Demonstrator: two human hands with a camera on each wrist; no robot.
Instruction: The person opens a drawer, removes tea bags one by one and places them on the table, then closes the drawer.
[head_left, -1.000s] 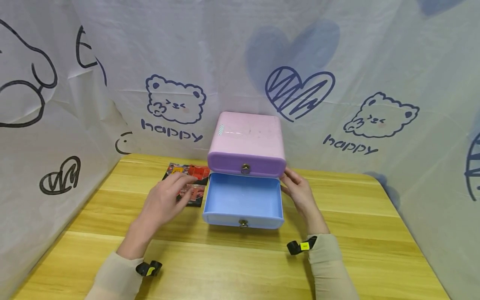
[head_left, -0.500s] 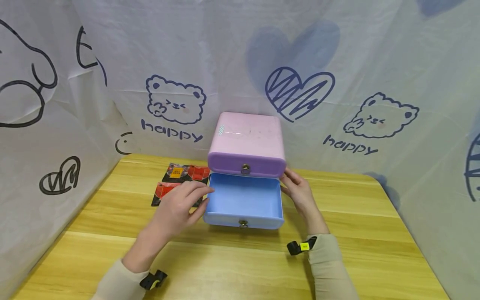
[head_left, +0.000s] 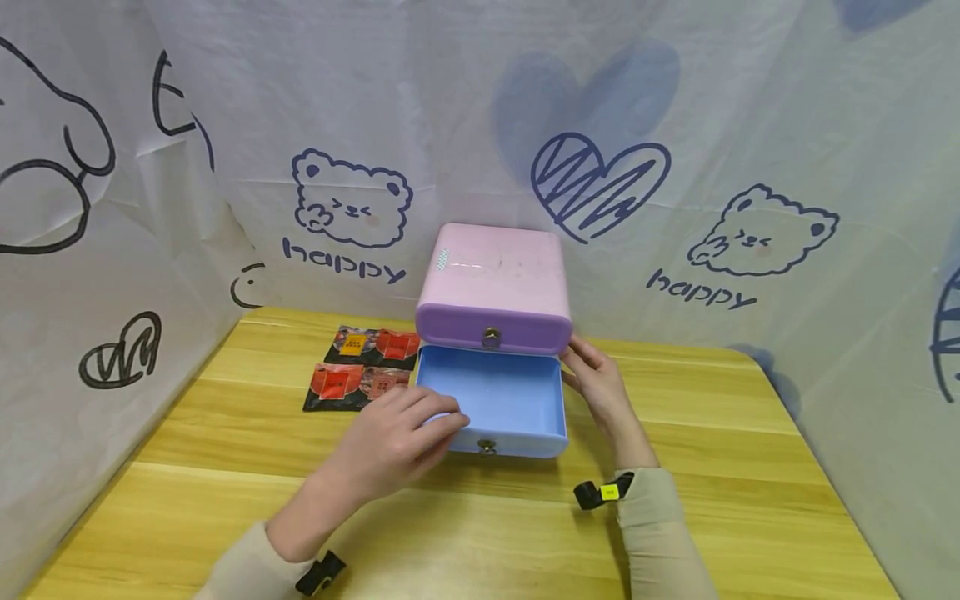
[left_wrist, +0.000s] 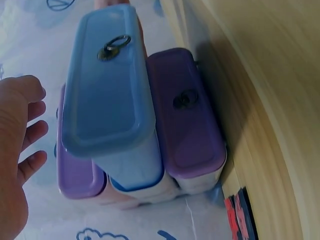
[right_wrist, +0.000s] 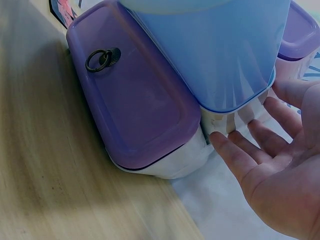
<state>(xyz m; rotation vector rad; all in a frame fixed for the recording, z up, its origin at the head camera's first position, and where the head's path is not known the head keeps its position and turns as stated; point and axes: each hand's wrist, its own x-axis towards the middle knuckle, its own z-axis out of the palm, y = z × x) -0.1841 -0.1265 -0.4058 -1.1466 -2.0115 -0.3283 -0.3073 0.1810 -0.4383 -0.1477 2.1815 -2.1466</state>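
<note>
A small pink drawer cabinet (head_left: 495, 267) stands against the back cloth. Its blue middle drawer (head_left: 521, 445) is pulled out, and its visible inside holds nothing. The purple top drawer (head_left: 450, 325) and purple bottom drawer (right_wrist: 135, 95) are pushed in. My left hand (head_left: 397, 446) is over the blue drawer's front left corner with loosely bent fingers and nothing in them; the left wrist view shows them apart from the drawer front. At the cabinet's right side, my right hand (head_left: 600, 392) rests its extended fingertips (right_wrist: 220, 140) against the side wall.
Several red and black packets (head_left: 335, 385) lie in two rows on the wooden table (head_left: 712, 467), left of the cabinet. A white cloth (head_left: 600, 100) printed with bears and hearts hangs behind and along the sides. Ring pulls stick out from the drawer fronts.
My left hand has moved right and toward the front, from over the packets to the blue drawer's front left corner. The packets are uncovered now. The right hand and the drawers stay put.
</note>
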